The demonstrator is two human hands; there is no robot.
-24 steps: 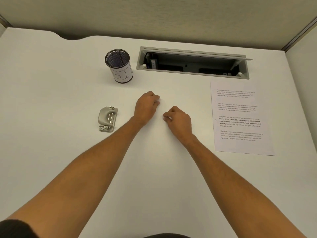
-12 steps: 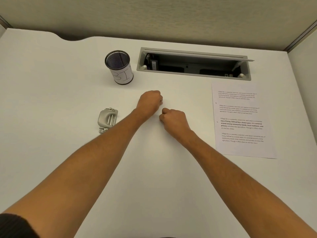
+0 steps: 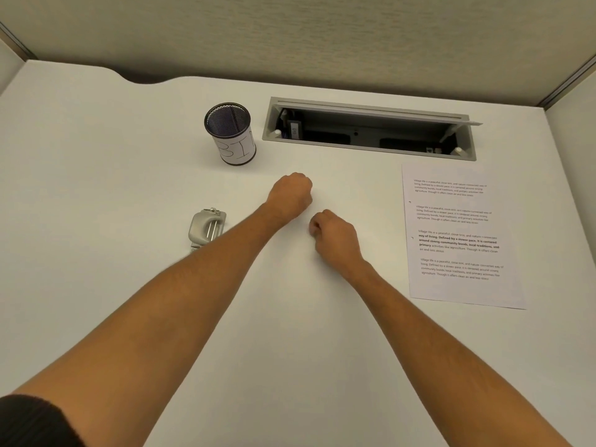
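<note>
The left hand [image 3: 290,198] and right hand [image 3: 335,237] have tightened into fists at mid-frame with nothing visible in either, so I judge no grasp has begun: the punch [image 3: 206,227] lies untouched left of centre, below the cup [image 3: 230,133].

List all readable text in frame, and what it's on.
"BI", then a cut-off letter: handwritten on the cup label.
"way of living. Defined by a slower pace, it is centered around strong community bonds, local traditions, and primary": bold, on the sheet; its other lines are too small.
Tag in the tray: digits, too blurred.
</note>
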